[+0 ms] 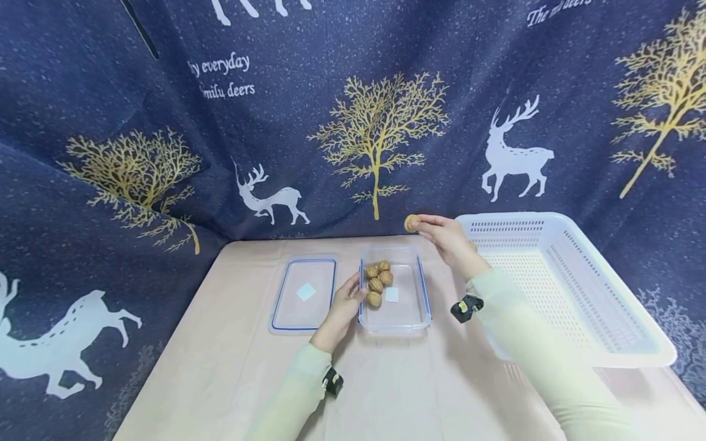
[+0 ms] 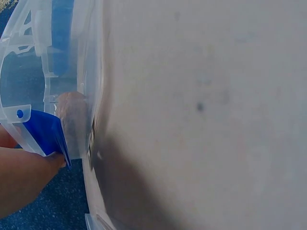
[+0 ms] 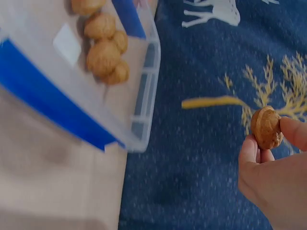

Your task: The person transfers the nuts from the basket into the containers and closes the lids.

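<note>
My right hand (image 1: 417, 225) is raised past the table's far edge and pinches a single walnut (image 1: 410, 223) between thumb and forefinger; the right wrist view shows that walnut (image 3: 266, 127) in my fingertips (image 3: 292, 132) against the dark cloth. A clear plastic container (image 1: 408, 315) with blue clips stands at the table's middle, and several walnuts (image 1: 378, 279) lie in its left half. My left hand (image 1: 355, 294) grips the container's left wall. In the left wrist view a fingertip (image 2: 33, 172) touches the blue clip (image 2: 43, 132).
The container's flat lid (image 1: 303, 294) lies just left of my left hand. A large white perforated basket (image 1: 562, 288) stands at the right, overhanging the table's edge. A dark blue cloth (image 1: 165, 122) with deer and trees hangs behind and beside the beige table (image 1: 220, 380).
</note>
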Tool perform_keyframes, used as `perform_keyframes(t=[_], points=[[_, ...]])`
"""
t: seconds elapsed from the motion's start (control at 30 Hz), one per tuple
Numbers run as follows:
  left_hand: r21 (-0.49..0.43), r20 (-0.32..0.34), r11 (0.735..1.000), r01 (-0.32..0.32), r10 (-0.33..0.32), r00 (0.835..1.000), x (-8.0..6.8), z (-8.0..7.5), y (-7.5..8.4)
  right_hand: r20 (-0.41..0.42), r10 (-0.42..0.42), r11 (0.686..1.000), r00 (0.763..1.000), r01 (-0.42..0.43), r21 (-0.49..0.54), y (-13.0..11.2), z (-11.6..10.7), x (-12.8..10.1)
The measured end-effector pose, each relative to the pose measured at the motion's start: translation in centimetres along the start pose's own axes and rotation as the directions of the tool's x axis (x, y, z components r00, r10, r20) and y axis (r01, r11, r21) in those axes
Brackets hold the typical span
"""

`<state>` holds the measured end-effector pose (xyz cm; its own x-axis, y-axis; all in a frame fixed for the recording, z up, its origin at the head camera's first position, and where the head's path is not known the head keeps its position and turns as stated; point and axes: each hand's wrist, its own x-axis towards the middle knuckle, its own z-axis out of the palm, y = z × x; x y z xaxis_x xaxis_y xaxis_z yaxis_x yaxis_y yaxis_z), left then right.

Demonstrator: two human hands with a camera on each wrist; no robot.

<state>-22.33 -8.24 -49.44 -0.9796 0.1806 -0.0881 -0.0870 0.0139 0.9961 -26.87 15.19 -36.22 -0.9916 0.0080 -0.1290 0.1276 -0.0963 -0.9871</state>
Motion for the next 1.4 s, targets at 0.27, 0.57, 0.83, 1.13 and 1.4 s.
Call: perform_keyframes(t=[0.27,0.57,0.83,1.13,1.4], points=[[-0.003,-0.011,1.000,-0.001,0.001,1.000,0.2,-0.1,0.2,0.029,0.034,0.998,0.999,-0.035,0.057,1.8,2.6,-0.6],[-0.013,-0.025,1.000,-0.006,0.006,1.000,0.1,0.0,0.1,0.033,0.040,0.995,0.999,-0.043,0.094,4.4,4.6,-1.7],[-0.010,0.004,1.000,0.003,-0.003,1.000,-1.9,0.2,3.3,0.021,0.052,0.993,0.998,-0.054,0.105,6.6,5.6,-2.8],[-0.012,0.021,1.000,0.016,-0.016,1.000,-1.1,0.1,1.9,0.044,0.104,0.985,0.994,-0.109,0.134,9.9,5.8,-3.5],[-0.019,-0.005,1.000,-0.001,0.000,1.000,0.0,0.0,-0.1,0.111,0.132,0.988,0.985,-0.139,0.065,11.3,5.7,-3.6]])
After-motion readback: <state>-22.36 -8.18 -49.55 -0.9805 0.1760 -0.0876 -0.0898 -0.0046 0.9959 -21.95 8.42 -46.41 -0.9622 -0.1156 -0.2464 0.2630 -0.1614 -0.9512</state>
